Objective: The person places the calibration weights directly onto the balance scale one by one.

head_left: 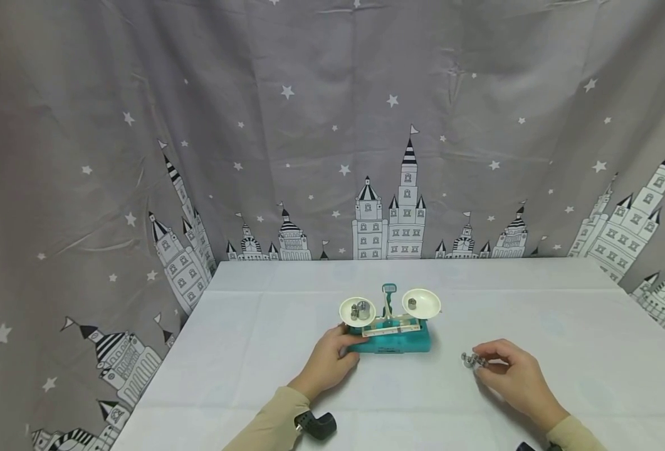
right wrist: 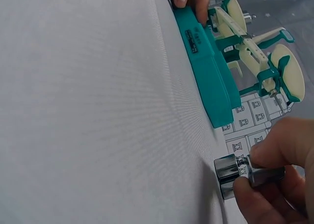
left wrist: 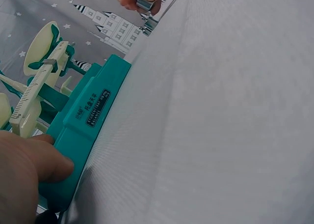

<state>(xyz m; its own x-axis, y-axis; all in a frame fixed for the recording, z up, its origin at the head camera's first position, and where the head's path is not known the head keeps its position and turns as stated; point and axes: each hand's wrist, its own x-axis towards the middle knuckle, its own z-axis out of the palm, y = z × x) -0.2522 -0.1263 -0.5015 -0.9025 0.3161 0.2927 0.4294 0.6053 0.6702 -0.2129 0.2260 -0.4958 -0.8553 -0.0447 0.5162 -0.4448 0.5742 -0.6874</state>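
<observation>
A teal balance (head_left: 397, 341) with two cream pans stands mid-table. My left hand (head_left: 323, 363) grips the left end of its base, the thumb on the front face in the left wrist view. Several metal weights (head_left: 363, 309) sit in the left pan and a small one (head_left: 412, 304) in the right pan, which stands higher. To the right of the balance, my right hand (head_left: 513, 376) pinches a shiny metal weight (right wrist: 267, 175) between thumb and fingers. Other metal weights (right wrist: 226, 169) are right beside it, at the white cloth.
White cloth (head_left: 253, 313) covers the table. Behind it hangs a grey curtain (head_left: 309, 94) printed with castles and stars. A black device (head_left: 318, 426) is at the left wrist, and part of another shows at the right wrist.
</observation>
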